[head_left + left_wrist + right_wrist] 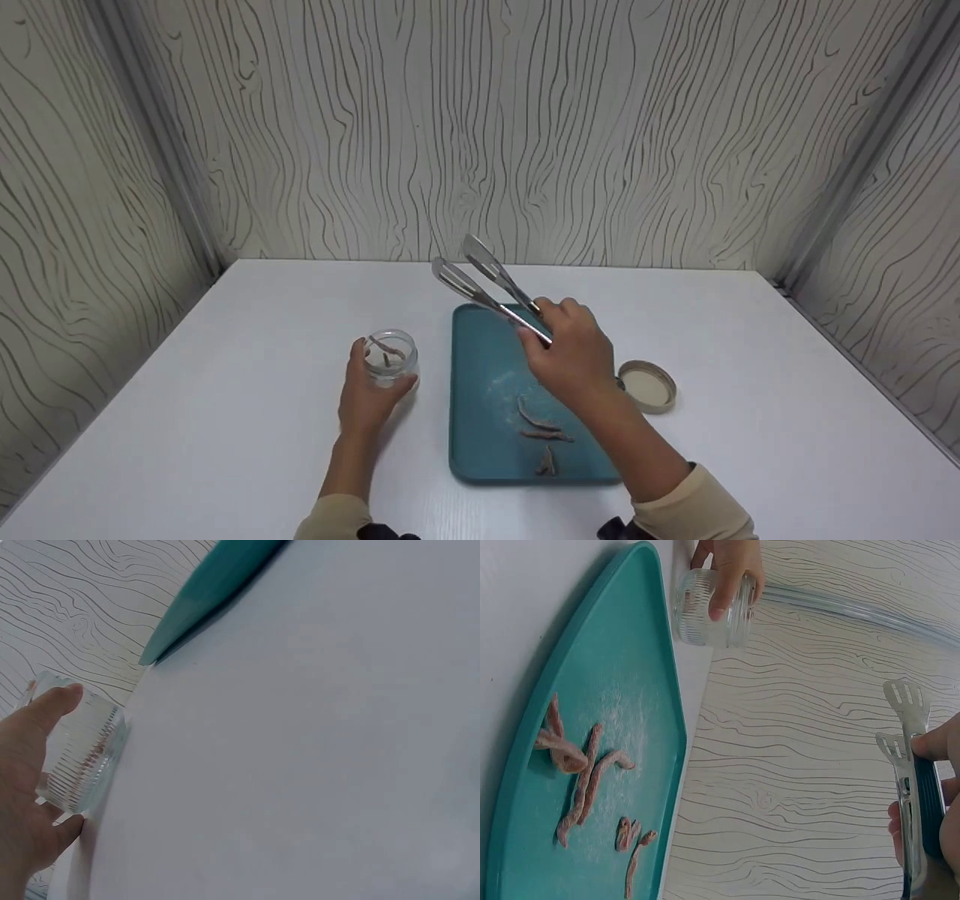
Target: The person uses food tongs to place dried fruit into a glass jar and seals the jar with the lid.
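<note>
Worktop (225, 405), smooth and white, meets walls (480, 135) patterned like wood grain. Left of a teal tray (484, 367), the left hand (367, 397) curls round a glass jar (395, 365) (brownish strips (388, 348) inside); the right hand (571, 349), above the tray, grips metal tongs (493, 302), their tips apart.

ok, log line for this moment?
left hand: grips clear ribbed glass jar | right hand: holds silver metal tongs, tips apart | teal rectangular tray: brown twisted strips | round beige lid: off jar
</note>
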A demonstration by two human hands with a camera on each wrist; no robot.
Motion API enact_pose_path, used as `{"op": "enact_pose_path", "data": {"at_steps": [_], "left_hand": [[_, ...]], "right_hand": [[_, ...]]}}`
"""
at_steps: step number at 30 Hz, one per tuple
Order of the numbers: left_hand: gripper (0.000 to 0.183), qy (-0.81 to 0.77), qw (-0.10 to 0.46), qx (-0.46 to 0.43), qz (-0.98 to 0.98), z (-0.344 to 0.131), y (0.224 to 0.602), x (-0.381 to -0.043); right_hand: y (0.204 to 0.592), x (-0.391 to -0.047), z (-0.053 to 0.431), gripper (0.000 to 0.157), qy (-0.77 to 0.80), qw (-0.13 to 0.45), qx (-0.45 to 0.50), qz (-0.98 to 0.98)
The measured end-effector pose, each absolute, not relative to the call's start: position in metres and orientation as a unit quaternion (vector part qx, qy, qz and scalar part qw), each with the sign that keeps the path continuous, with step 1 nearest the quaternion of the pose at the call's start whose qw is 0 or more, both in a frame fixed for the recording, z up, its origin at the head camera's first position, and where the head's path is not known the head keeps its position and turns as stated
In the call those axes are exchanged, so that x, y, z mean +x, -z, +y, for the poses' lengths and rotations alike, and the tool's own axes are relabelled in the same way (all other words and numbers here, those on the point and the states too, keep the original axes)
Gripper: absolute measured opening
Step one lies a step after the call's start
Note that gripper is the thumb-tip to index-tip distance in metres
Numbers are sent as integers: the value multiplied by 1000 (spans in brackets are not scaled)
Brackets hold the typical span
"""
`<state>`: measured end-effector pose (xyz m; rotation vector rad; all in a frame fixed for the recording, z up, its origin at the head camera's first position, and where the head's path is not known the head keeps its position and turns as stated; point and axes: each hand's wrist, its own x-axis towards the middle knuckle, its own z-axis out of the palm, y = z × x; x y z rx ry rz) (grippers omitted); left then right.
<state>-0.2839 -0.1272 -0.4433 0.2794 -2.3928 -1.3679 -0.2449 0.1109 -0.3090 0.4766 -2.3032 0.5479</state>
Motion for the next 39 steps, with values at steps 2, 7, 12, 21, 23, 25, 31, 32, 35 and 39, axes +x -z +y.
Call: {"op": "enact_pose_path", "data": {"at_steps": [2,7,12,21,23,25,31,32,35,39], "left_hand": [[88,487,185,99,-848,-127,443,-284],[88,488,183,97,-848,-127,444,-284],[89,472,186,98,-856,-127,445,-285],[89,475,184,99,-855,-127,445,-285],[89,474,184,99,-855,-128,445,-284],[89,473,185,99,-856,-128,445,-284],[88,469,192,93,-857,-129,445,-284],[88,470,192,92,-857,-129,445,-284],[87,473,195,90,-854,-128,445,-284],[87,475,194,90,-854,-128,445,-285]], "right_hand": [[309,-245,116,30,-210,352,178,-895],[309,-243,132,31,-201,343,161,-904],[312,-239,151,31,-188,343,152,-908],[323,-236,182,31,-175,326,133,-919],[326,-235,188,30,-173,313,128,-925],[330,-235,193,29,-173,302,123,-929],[340,-235,205,29,-177,261,106,-943],[342,-235,207,30,-176,252,104,-946],[346,-236,210,30,-172,229,103,-953],[353,-237,213,30,-162,197,103,-961]]}}
